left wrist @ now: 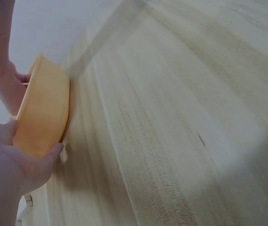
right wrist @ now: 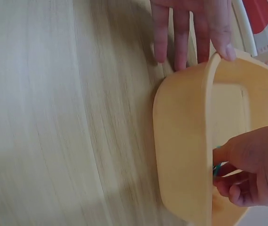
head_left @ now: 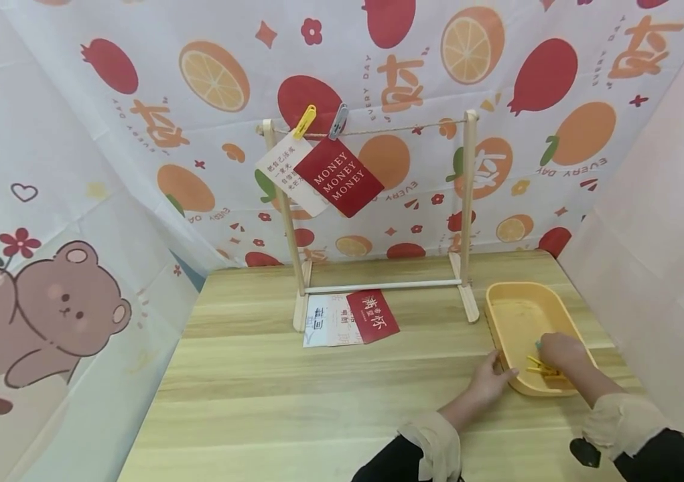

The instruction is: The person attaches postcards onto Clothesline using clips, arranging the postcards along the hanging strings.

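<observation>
In the head view, my left hand [head_left: 486, 387] holds the near left corner of a yellow plastic tray [head_left: 501, 289], thumb over the rim and fingers along the outer wall. My right hand [head_left: 563, 353] is inside the tray and pinches a small teal clip [right wrist: 216, 168], mostly hidden by the fingers. Beside it in the tray lie several yellow clips [head_left: 539, 367]. On the wooden rack's cord [head_left: 398, 128], a yellow clip [head_left: 305, 122] holds a white card [head_left: 284, 167] and a grey clip [head_left: 338, 122] holds a red card [head_left: 342, 177], which overlaps the white one.
A wooden rack [head_left: 467, 214] stands at the back of the table [head_left: 293, 415]. Below its low white bar [head_left: 384, 286] lie a red card [head_left: 373, 316] and whitish printed cards [head_left: 332, 321], overlapping. Patterned cloth [head_left: 329, 60] hangs behind and at the sides.
</observation>
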Motion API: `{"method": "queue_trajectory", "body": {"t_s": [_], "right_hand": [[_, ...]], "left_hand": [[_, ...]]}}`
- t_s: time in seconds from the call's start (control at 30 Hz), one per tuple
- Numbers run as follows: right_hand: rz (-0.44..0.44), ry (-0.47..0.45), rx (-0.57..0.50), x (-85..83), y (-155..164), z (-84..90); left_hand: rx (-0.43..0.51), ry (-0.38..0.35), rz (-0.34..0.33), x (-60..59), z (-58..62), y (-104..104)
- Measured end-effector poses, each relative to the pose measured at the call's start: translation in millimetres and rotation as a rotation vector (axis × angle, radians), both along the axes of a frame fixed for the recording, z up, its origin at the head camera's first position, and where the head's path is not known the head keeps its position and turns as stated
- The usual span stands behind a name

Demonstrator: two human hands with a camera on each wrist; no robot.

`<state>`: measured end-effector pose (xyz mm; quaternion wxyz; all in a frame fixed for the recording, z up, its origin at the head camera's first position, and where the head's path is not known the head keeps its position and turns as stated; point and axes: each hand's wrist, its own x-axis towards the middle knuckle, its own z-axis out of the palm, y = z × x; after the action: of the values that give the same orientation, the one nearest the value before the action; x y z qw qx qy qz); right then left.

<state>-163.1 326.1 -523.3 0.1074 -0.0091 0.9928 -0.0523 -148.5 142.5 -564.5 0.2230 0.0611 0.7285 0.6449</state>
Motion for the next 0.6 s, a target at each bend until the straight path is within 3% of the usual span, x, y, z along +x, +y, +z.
{"method": "queue_trajectory", "body": {"t_s": [0.13,0.27,0.6], "right_hand": [[0.001,0.018,0.042,-2.7,-7.7,0.5],[-0.009,0.022,0.012,-7.1,-16.2,3.0],[-0.069,0.162,-0.272,-24.0,-35.1,3.1]], "left_hand": [[0.012,-0.006,-0.023,0.0,-0.4,-0.3],[0.021,-0.013,-0.017,-0.2,-0.4,1.4],[0.025,-0.039,-0.022,-1.0,-1.0,2.0]]}}
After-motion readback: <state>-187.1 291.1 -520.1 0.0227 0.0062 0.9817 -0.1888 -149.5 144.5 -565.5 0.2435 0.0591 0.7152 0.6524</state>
